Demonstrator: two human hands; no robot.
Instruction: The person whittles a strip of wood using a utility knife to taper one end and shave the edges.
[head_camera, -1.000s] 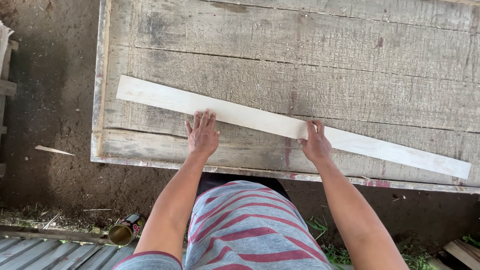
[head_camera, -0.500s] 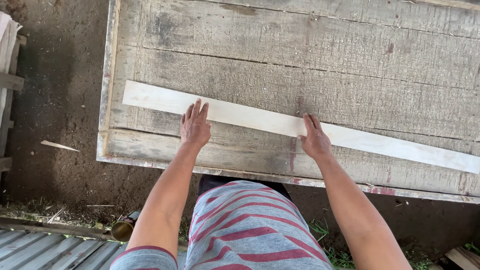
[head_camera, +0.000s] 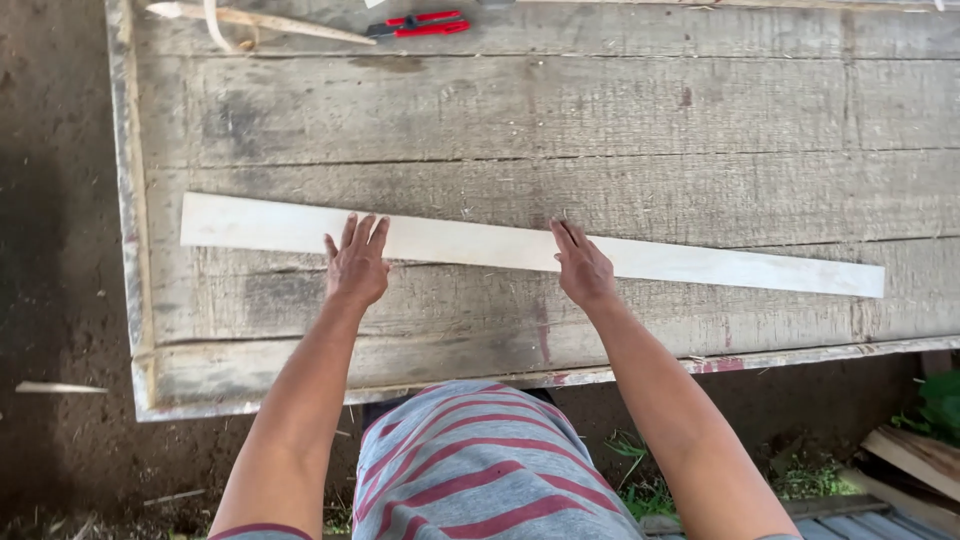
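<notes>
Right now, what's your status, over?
Both hands flat, fingers spread: left hand and right hand on pale strip. Strip lies slantwise on bench. Red pliers far off.

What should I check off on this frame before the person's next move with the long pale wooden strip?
1. Left hand flat on the long pale wooden strip: ok, fingers spread over its near edge.
2. Right hand on the strip: ok, fingers resting on it.
3. Strip fully supported by the weathered grey plank table: ok, both ends lie on the top.
4. Strip lying flat: ok, though slanted across the planks.
5. Red-handled pliers clear of the hands: ok, at the far edge.
6. Strip free of cracks: cannot tell.
</notes>
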